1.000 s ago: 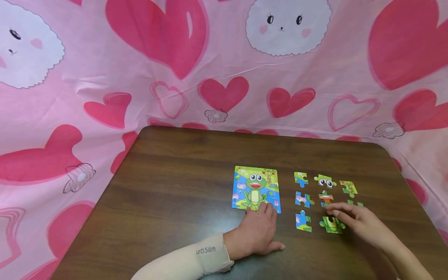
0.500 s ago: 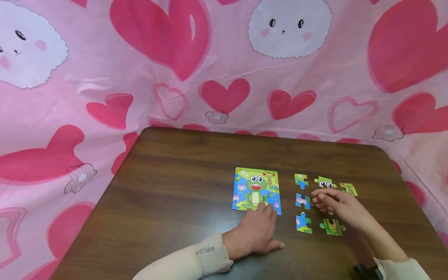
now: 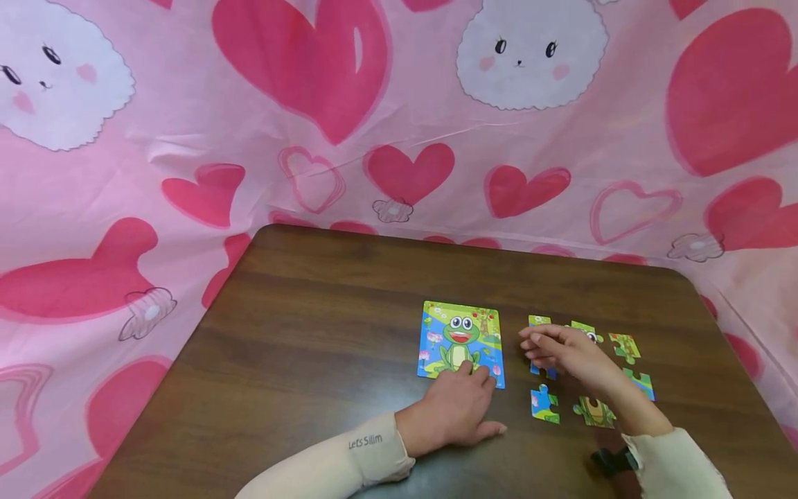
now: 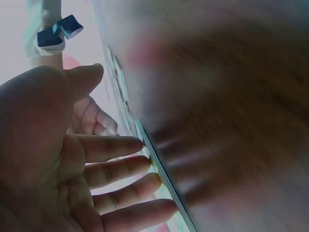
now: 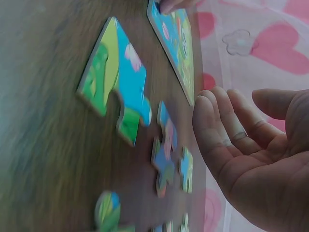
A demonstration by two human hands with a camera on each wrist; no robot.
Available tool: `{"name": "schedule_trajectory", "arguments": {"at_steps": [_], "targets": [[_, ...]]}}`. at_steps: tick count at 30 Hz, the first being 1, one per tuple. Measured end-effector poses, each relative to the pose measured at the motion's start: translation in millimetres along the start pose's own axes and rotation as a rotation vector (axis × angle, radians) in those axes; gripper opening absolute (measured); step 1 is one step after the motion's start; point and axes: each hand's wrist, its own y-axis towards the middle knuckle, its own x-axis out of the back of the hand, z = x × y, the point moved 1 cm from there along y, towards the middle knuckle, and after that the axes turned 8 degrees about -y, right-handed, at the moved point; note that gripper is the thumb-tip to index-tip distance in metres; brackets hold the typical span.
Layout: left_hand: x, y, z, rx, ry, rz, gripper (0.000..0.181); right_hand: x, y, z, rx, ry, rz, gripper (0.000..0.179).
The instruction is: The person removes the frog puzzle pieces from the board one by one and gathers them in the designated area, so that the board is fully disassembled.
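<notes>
A square frog picture board (image 3: 461,331) lies on the brown table. My left hand (image 3: 450,414) rests its fingertips on the board's near edge, fingers extended; in the left wrist view, those fingers (image 4: 128,191) touch the board's rim. My right hand (image 3: 576,357) hovers above the loose puzzle pieces, a short way right of the board. In the right wrist view this hand (image 5: 256,159) has relaxed fingers and holds nothing. Beneath it, the head view partly hides the left and middle pieces. Uncovered are a blue corner piece (image 3: 544,405) and a frog-belly piece (image 3: 596,412).
Farther right lie a tree piece (image 3: 625,346) and a blue-green piece (image 3: 642,383). An eye piece (image 3: 584,328) shows partly behind my right hand. Pink heart-print cloth (image 3: 411,90) hangs along the table's back and left sides.
My right hand has travelled left across the pieces, from over the middle column to the left column near the board. The left hand stays on the board; the head view shifts slightly.
</notes>
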Motion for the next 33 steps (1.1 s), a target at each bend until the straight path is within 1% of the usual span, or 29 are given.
{"name": "schedule_trajectory", "arguments": {"at_steps": [5, 9, 13, 18, 22, 24, 26, 28, 31, 33], "targets": [[-0.8, -0.5, 2.7, 0.022, -0.033, -0.007, 0.062, -11.1, 14.4, 5.2, -0.024, 0.000, 0.034, 0.049], [-0.9, -2.1, 4.8, 0.031, -0.069, -0.014, 0.059, -19.2, 23.2, 10.0, -0.008, -0.003, 0.054, 0.048], [-1.1, -3.5, 6.6, 0.031, -0.083, -0.018, 0.059, -26.1, 32.4, 15.1, -0.006, -0.015, 0.061, 0.046], [-1.1, -5.6, 8.4, 0.044, -0.076, -0.024, 0.060, -32.5, 42.9, 21.4, 0.033, -0.043, 0.073, 0.041], [-1.4, -7.6, 8.8, 0.061, -0.099, -0.029, 0.061, -36.8, 48.0, 24.6, 0.060, -0.077, 0.081, 0.039], [-1.8, -9.1, 9.4, 0.060, -0.114, -0.041, 0.062, -39.2, 50.5, 25.4, 0.068, -0.109, 0.079, 0.038], [-2.1, -10.5, 11.3, 0.053, -0.146, -0.051, 0.064, -42.1, 52.8, 26.7, 0.079, -0.138, 0.082, 0.036], [-0.8, -11.0, 15.7, 0.052, -0.205, -0.043, 0.065, -44.9, 54.8, 27.9, 0.087, -0.173, 0.079, 0.034], [1.5, -11.1, 27.8, 0.046, -0.314, -0.020, 0.063, -48.8, 57.1, 28.8, 0.088, -0.200, 0.074, 0.030], [2.7, -10.4, 38.6, 0.025, -0.369, -0.007, 0.059, -50.8, 57.6, 28.6, 0.085, -0.208, 0.070, 0.029]]}}
